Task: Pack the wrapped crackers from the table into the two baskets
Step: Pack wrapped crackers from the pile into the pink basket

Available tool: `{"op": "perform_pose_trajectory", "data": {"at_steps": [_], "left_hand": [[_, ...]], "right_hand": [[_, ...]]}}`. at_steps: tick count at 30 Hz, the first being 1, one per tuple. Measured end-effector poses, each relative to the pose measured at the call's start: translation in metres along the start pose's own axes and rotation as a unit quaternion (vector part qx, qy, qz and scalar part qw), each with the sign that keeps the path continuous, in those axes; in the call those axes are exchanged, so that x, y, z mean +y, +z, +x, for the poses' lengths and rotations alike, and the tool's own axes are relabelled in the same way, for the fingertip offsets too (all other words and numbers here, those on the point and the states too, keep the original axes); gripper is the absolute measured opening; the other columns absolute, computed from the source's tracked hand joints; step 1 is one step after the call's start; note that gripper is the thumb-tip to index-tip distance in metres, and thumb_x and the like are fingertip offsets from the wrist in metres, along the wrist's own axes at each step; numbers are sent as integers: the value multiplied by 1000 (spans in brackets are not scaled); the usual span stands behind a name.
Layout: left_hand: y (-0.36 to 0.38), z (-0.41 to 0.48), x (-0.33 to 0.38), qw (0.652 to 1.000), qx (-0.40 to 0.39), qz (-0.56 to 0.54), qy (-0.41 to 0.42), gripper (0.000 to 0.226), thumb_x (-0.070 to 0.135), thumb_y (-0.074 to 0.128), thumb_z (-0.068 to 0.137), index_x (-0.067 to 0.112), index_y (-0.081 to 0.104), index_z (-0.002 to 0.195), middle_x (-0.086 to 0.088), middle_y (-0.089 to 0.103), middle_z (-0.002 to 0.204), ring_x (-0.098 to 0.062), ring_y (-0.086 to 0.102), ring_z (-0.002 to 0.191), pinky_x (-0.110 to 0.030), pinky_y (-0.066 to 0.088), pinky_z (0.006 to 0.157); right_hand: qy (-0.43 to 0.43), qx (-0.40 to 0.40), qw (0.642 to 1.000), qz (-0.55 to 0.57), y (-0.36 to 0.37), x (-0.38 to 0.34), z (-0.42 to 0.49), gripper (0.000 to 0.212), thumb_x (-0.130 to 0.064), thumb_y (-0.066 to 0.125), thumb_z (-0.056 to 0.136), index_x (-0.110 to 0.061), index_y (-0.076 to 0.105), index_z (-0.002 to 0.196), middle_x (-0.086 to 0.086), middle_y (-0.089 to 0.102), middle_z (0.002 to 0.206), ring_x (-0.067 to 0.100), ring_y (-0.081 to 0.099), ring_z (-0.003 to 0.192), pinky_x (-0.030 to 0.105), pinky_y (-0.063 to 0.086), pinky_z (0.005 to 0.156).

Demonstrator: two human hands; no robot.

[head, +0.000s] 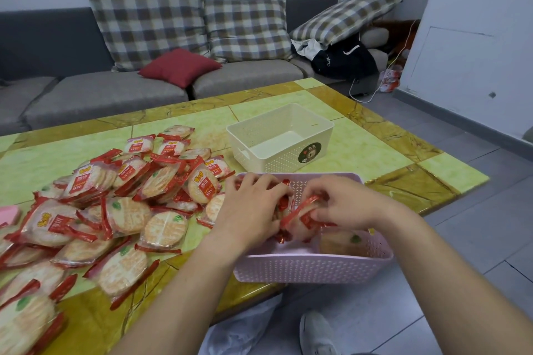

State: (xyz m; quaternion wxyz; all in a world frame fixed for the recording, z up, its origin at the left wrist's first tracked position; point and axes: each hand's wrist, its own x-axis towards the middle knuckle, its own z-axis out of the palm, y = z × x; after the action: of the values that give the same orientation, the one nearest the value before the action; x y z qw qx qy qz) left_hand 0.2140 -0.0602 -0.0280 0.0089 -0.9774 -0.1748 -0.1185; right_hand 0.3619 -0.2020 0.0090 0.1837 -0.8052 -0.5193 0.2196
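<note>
Packing has barely begun. The pack now going in is held on edge over the middle of the pink basket, its long axis slanting from near left up to far right. The left hand curls round it and the right hand pinches its red end. One cracker already lies in the basket, which overhangs the tabletop's near edge. Behind it, the white basket looks empty. The pile on the left half remains.
</note>
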Motion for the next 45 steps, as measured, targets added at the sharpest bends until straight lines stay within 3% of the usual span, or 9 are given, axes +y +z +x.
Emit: {"op": "perform_pose_trajectory", "data": {"at_steps": [8, 15, 19, 23, 29, 34, 38, 41, 45], "left_hand": [[-6, 2, 12, 1000, -8, -4, -21, 72, 74, 50, 65, 33, 54, 124, 10, 54, 129, -22, 45, 124, -46, 27, 101], [0, 9, 20, 998, -17, -39, 40, 57, 53, 65, 78, 43, 47, 131, 5, 44, 129, -22, 39, 119, -42, 36, 95], [0, 10, 18, 999, -19, -32, 31, 40, 57, 66, 81, 40, 60, 117, 6, 44, 127, -21, 38, 119, -41, 32, 96], [2, 10, 20, 999, -5, -20, 28, 38, 56, 64, 82, 41, 60, 116, 6, 45, 128, -21, 38, 121, -42, 32, 99], [3, 9, 20, 999, -7, -34, 19, 35, 54, 65, 82, 41, 60, 114, 7, 44, 127, -21, 38, 120, -42, 34, 99], [3, 9, 21, 999, -12, -41, 16, 42, 54, 65, 79, 40, 59, 118, 7, 43, 127, -21, 38, 120, -42, 34, 98], [5, 9, 19, 999, -9, -52, 10, 59, 55, 69, 76, 35, 50, 129, 6, 44, 131, -21, 40, 122, -42, 35, 100], [3, 9, 19, 996, -8, -89, 0, 71, 55, 74, 73, 32, 40, 130, 8, 48, 130, -18, 43, 120, -41, 35, 96], [-6, 9, 14, 993, -30, -118, 9, 61, 59, 75, 71, 33, 51, 121, 12, 55, 126, -15, 47, 120, -40, 39, 99]], "right_hand": [[47, 118, 992, 25, 32, -8, 24, 34, 1, 52, 83, -21, 71, 101, 5, 73, 106, 26, 66, 101, 28, 44, 75], [121, 141, 950, 251, 26, 2, 18, 28, 2, 62, 85, -19, 55, 102, -4, 69, 86, 15, 66, 83, 23, 53, 67], [95, 12, 995, -5, 8, 15, -2, 25, -20, 75, 83, -23, 64, 106, -3, 71, 105, 18, 68, 98, 27, 55, 76], [96, -145, 968, -179, 22, 3, -6, 34, -33, 57, 99, -19, 62, 130, 5, 68, 127, 28, 64, 112, 39, 53, 96], [83, 9, 963, -256, -9, -12, -18, 24, -37, 56, 89, -16, 55, 76, 2, 55, 75, 28, 57, 75, 31, 41, 59], [183, 162, 961, -133, 2, -20, 0, 23, -26, 66, 82, -16, 51, 67, 6, 55, 71, 31, 56, 68, 33, 47, 61], [202, 128, 963, 122, 17, -10, 15, 30, -35, 64, 90, -12, 69, 72, 8, 72, 65, 25, 71, 57, 42, 64, 65], [240, 91, 883, 394, 17, -5, 15, 27, -31, 57, 97, -7, 69, 99, 11, 68, 74, 30, 72, 61, 42, 64, 65], [245, 73, 890, 378, 18, -2, 9, 21, -13, 52, 91, -3, 70, 97, 14, 72, 76, 35, 77, 72, 52, 63, 79]]}}
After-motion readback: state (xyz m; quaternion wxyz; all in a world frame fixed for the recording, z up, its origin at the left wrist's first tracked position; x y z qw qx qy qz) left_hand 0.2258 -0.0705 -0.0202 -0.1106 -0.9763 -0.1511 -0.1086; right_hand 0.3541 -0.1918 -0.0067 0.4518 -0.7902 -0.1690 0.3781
